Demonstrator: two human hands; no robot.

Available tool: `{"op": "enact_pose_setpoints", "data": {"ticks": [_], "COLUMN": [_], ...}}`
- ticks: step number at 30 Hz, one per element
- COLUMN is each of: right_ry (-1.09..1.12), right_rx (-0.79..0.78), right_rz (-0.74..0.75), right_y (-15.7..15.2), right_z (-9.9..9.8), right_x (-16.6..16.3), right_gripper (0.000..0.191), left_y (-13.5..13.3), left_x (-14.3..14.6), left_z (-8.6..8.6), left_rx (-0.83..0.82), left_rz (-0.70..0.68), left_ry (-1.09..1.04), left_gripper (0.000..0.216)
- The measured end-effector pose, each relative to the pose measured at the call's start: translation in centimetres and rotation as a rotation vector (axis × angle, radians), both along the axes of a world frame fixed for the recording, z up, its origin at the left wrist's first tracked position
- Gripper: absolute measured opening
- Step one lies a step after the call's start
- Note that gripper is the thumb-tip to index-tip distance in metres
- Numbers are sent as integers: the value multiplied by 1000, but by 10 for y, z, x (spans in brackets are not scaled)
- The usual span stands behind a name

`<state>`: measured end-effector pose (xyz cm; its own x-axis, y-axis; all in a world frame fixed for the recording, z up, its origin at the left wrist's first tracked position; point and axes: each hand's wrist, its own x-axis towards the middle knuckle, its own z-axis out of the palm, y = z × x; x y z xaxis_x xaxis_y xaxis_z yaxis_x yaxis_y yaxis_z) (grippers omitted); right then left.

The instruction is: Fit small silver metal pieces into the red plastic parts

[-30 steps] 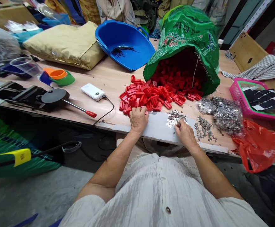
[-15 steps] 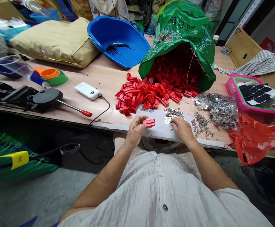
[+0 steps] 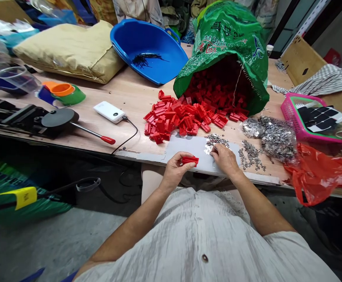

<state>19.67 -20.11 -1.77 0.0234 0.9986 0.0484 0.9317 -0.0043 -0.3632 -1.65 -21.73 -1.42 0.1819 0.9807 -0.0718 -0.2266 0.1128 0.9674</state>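
Note:
Between the thumb and fingers of my left hand point(image 3: 175, 167) is a red plastic part point(image 3: 190, 161), held above the front edge of the table. My right hand point(image 3: 224, 157) has its fingertips pinched together at the near side of a small heap of shiny flat metal pieces point(image 3: 217, 140). Whatever sits between those fingertips is too small to make out. Both the heap and my right fingers are over a grey-white sheet point(image 3: 175, 145). Behind it lies a pile of red plastic parts point(image 3: 173, 115), spilling from a green woven sack point(image 3: 226, 31).
Right of the sheet are loose small metal pieces point(image 3: 250, 154), a clear bag of metal pieces point(image 3: 278, 137), a red plastic bag point(image 3: 320, 172) and a pink basket point(image 3: 306, 135). Leftward lie a white power bank point(image 3: 109, 112), a lever tool point(image 3: 60, 119) and a blue basin point(image 3: 159, 68).
My left hand has moved right and toward my body, turning the red plastic part. My right hand has shifted slightly left, still pinched beside the metal heap.

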Motion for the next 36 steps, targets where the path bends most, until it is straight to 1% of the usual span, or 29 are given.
{"op": "enact_pose_setpoints", "data": {"ticks": [3,5,8,11,16,21,25,27,30,32,36], "right_ry": [58,103,175,198,114,94,123,142,202,295,507], "right_rx": [7,19,60,58,-41,-50,-40,-41,-33,-5,42], "right_rz": [14,42,92,134,179,246,260,238,174,163,246], "right_y": [0,0,-1,-1,1,2,3,4,4,1,-11], "right_z": [-2,-3,-5,-6,0,10,7,3,2,5,20], "right_x": [1,2,3,6,8,7,6,6,6,5,0], "right_gripper": [3,4,5,6,6,9,11,10,8,10,11], "left_y": [-5,-7,-9,-8,-7,-8,-7,-7,-6,-5,-2], "left_x": [1,1,1,2,4,5,4,4,4,4,4], "left_z": [1,1,0,0,4,5,0,-2,-6,-7,-4], "left_rx": [142,226,328,367,347,268,233,231,212,186,123], "left_rz": [-1,-12,-23,-24,-50,-37,-47,-52,-70,-80,-103], "left_ry": [150,217,323,385,395,336,316,325,310,265,127], "left_gripper": [43,49,50,49,45,45,47,47,49,51,52]}}
